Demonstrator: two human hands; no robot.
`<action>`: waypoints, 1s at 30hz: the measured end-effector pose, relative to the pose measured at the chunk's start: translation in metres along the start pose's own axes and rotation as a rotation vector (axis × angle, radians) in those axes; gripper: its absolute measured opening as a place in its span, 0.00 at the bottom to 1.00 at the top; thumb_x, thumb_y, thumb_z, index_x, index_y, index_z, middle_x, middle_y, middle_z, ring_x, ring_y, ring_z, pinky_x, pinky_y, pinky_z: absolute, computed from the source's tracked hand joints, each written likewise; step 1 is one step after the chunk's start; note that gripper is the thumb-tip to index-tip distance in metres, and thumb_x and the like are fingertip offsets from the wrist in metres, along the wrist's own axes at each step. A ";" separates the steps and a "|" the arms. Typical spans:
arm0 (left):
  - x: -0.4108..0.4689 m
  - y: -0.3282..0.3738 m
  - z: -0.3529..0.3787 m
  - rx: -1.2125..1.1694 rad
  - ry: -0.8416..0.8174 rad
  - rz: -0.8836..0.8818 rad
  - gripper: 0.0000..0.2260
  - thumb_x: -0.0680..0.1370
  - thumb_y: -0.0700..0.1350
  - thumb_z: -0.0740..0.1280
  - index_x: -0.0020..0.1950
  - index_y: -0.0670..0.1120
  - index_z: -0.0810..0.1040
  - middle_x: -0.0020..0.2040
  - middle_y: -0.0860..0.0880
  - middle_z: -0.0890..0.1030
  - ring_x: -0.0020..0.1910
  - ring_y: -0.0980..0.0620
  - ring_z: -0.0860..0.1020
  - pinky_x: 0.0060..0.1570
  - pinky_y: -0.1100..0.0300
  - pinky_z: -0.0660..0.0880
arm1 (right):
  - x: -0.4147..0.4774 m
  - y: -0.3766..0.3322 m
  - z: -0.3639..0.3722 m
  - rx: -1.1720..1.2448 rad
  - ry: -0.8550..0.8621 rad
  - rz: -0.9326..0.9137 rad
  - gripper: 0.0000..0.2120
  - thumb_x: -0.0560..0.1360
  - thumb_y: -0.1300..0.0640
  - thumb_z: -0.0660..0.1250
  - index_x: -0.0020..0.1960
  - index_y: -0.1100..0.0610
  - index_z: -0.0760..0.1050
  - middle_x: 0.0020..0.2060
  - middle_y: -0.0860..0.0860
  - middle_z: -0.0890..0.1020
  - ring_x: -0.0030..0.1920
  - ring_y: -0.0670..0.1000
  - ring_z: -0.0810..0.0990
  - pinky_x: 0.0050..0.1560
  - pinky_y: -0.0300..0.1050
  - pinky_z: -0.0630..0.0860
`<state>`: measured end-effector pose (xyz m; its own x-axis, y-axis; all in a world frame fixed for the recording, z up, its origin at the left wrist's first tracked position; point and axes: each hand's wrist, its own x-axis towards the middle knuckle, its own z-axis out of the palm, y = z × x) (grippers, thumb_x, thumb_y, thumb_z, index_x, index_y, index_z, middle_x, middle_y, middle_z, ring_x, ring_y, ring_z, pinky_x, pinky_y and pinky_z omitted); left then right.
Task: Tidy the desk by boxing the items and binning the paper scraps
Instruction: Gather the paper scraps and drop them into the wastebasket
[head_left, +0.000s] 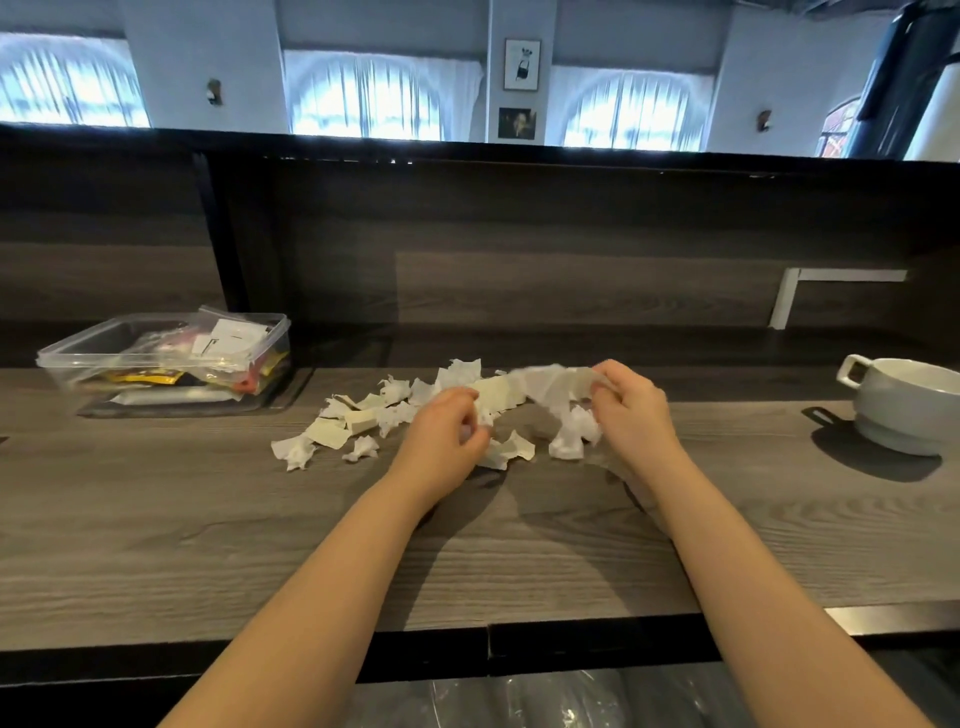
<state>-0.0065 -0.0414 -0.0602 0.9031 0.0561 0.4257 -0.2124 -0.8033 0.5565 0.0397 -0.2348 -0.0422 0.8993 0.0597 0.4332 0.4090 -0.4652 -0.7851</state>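
From my seat I see the paper scraps (395, 415) strewn across the middle of the wooden desk (208, 519), a loose drift of torn white and cream bits running from near the clear plastic box (166, 358) at the left toward the centre. My right hand (631, 410) is curled with fingers and thumb pinching one end of a long strip of paper (550, 384), which is lifted off the desk and blurred. My left hand (447, 431) is loosely closed over the pile with the fingertips drawn together; it looks to be nipping a small scrap, though I cannot tell for sure. The box already holds packets and cards, so I judge the boxing mostly done and the scraps the step in hand. A white mug (904, 405) stands well apart at the right. Below the desk's near edge I make out clear plastic film (519, 696), perhaps a bin liner, but I cannot be certain. These scraps will be nearly weightless, limp and crumpled; they will flutter and slip from a loose hold. I would gather them by sweeping them together and cupping a handful rather than picking single bits, and hold the long strip near its middle so it does not tear or trail.
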 end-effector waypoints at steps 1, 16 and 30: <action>-0.001 0.003 0.004 -0.002 -0.078 0.045 0.08 0.77 0.42 0.64 0.39 0.44 0.70 0.67 0.50 0.72 0.66 0.53 0.70 0.56 0.65 0.63 | 0.002 0.002 -0.002 -0.022 0.041 0.021 0.13 0.75 0.65 0.55 0.39 0.53 0.74 0.33 0.51 0.76 0.35 0.51 0.71 0.35 0.44 0.67; -0.003 0.009 0.018 0.284 -0.194 0.154 0.08 0.80 0.47 0.58 0.48 0.45 0.73 0.46 0.48 0.76 0.44 0.50 0.73 0.42 0.59 0.67 | -0.001 0.009 0.005 -0.730 -0.347 0.167 0.34 0.68 0.31 0.62 0.68 0.48 0.66 0.62 0.52 0.76 0.61 0.56 0.74 0.55 0.51 0.73; -0.003 0.009 -0.007 -0.184 0.172 -0.216 0.15 0.71 0.37 0.65 0.28 0.45 0.63 0.28 0.49 0.67 0.30 0.53 0.66 0.33 0.61 0.65 | 0.001 0.007 0.011 -0.405 0.026 0.044 0.14 0.79 0.51 0.56 0.41 0.60 0.68 0.41 0.55 0.74 0.44 0.59 0.73 0.41 0.48 0.66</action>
<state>-0.0138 -0.0445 -0.0521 0.8619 0.3254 0.3890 -0.1004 -0.6424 0.7598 0.0453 -0.2286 -0.0521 0.9083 0.0116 0.4183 0.2713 -0.7774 -0.5675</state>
